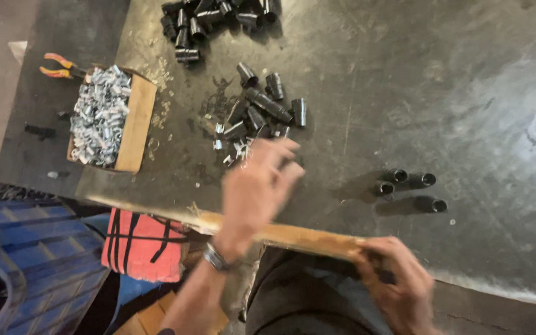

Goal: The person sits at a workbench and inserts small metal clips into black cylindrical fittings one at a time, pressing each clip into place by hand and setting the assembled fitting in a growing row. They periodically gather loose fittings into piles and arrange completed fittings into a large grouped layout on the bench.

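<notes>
Left hand (257, 189): stretched out over the table (404, 93), fingers loose and spread, gripping nothing; tips just short of the near pile (a bit blurry, so can't tell whether touching).

Near pile (262, 115): black tube pieces, mixed with small silvery clips at the nearer edge, straight ahead of the left fingertips. Long axes every which way, no common direction.

Right hand (398, 282): down at the table's front edge, curled around something dark. Too smeared to name it, probably one of the tube pieces.

Nearer hand: left, easily; right well apart from the pile.

Four loose tubes (407, 186): lying on their sides right of the left hand, open ends facing roughly right.

Far pile (218, 18): more black tubes at the top edge, out of reach.

Box (110, 118): cardboard, full of silvery clips, off to the left, pliers (57, 65) with orange handles beside it.
</notes>
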The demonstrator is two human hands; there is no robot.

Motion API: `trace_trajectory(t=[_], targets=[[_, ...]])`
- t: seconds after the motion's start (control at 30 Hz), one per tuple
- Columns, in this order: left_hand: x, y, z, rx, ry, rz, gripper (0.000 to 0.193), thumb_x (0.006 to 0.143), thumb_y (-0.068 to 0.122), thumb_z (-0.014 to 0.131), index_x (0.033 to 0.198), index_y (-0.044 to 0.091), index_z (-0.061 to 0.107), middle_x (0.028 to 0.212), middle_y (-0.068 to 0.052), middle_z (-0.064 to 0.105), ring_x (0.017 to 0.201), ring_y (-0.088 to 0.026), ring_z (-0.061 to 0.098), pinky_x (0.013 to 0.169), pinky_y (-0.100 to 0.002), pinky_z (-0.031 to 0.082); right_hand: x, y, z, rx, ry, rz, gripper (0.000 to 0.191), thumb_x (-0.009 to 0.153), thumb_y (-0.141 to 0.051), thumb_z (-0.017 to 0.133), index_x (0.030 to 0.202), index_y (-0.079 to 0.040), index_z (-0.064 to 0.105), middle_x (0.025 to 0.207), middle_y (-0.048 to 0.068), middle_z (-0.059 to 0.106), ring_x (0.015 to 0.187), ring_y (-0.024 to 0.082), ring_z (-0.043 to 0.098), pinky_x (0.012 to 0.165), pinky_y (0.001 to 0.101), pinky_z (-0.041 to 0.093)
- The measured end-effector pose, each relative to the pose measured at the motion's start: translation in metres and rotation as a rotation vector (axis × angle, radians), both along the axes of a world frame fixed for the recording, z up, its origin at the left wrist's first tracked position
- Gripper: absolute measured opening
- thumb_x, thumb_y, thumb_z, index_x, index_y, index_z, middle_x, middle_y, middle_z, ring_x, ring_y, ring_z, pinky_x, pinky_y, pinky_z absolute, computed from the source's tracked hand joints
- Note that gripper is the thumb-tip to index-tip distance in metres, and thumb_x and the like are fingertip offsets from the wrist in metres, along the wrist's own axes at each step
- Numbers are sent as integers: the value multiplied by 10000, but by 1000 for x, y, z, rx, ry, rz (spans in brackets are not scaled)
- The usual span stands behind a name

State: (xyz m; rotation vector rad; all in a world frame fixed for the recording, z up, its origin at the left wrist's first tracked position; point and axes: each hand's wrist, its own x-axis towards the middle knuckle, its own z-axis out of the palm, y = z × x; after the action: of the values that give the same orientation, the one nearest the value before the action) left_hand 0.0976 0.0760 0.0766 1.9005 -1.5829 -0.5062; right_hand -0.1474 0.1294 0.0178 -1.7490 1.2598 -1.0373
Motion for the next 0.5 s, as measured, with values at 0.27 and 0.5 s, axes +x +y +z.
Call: trace_trajectory(t=[0.27,0.5], targets=[[9,-10,-20,-205,-436,-75,342,807,225,821,1117,162,691,1034,-21,613,963,-231,650,783,-382,529,38,7,21,-29,31,246,299,840,-100,791,1112,-71,671,1081,68,691,773,168,688,703,284,611],[-4,30,-5,-152,-212,-289,595,818,200,778,1377,85,610,1107,-27,649,1040,-243,629,873,-406,437,51,-18,39,-289,126,129,537,804,-98,788,1308,-78,604,1341,116,599,1183,338,601,939,426,540]])
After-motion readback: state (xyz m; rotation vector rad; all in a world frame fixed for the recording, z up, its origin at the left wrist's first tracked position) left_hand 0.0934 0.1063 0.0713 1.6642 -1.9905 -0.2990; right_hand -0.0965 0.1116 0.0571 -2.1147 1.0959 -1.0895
